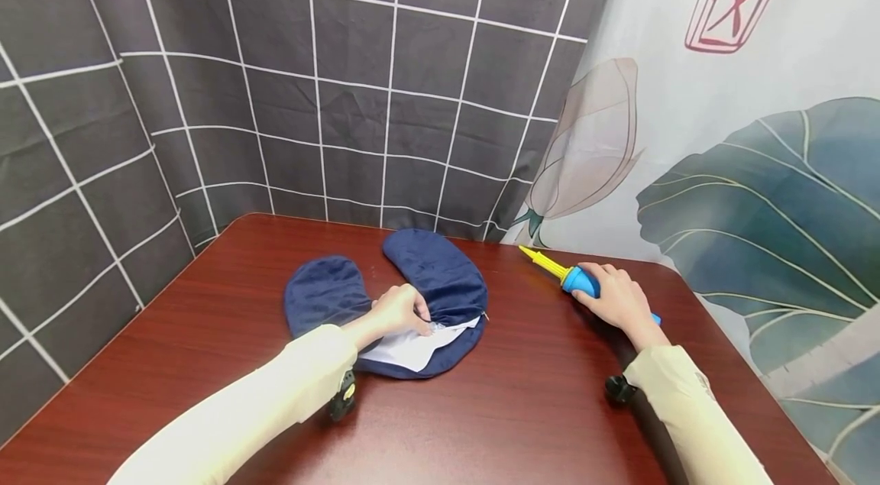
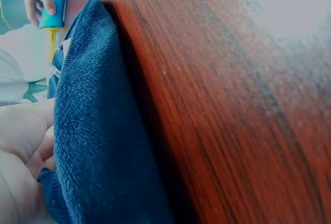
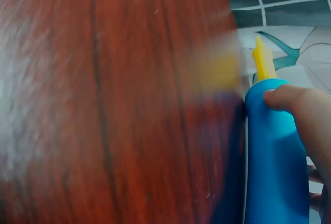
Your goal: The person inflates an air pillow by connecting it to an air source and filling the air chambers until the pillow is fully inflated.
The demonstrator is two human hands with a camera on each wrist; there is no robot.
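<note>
A dark blue, plush U-shaped neck pillow [image 1: 326, 294] lies flat on the table, its zipped edge open and a white inner layer [image 1: 412, 347] showing. At that opening my left hand [image 1: 399, 309] pinches the material; exactly what sits between thumb and fingers is hidden. Close up in the left wrist view, the blue plush cover [image 2: 103, 115] with its zipper stands beside the palm. Over to the right, my right hand [image 1: 619, 298] grips a blue hand pump [image 1: 580, 282] with a yellow nozzle [image 3: 265, 61] directed away from me, fingers wrapped round the barrel.
The reddish-brown wooden table [image 1: 522, 409] extends around both hands. Behind it hangs a dark grid-patterned curtain [image 1: 357, 103], and a white curtain with lotus prints [image 1: 674, 149] borders the right side.
</note>
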